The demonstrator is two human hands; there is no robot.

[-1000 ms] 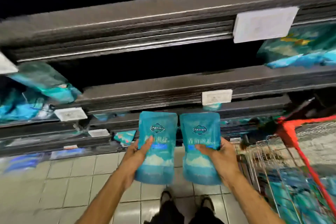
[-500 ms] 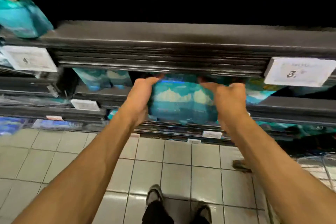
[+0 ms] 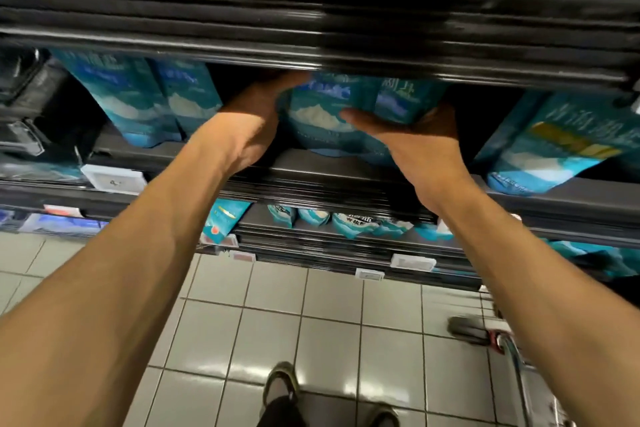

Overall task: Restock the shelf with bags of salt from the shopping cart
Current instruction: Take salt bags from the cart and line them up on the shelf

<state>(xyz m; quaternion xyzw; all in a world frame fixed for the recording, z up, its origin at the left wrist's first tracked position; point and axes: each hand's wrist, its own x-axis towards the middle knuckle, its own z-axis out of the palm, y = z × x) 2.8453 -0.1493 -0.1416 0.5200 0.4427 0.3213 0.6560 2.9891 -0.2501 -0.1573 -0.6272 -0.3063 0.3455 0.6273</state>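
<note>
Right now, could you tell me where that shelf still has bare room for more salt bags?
One dark gap lies between the two held bags and the tilted bag at right. A narrower one sits between the left hand and the standing bags at left. The middle is crowded: the right hand grips there too.

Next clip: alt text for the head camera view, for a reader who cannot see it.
Two bare hands, left hand and right hand, hold two blue salt bags upright on a dark shelf between other bags. Tiled floor lies below.
</note>
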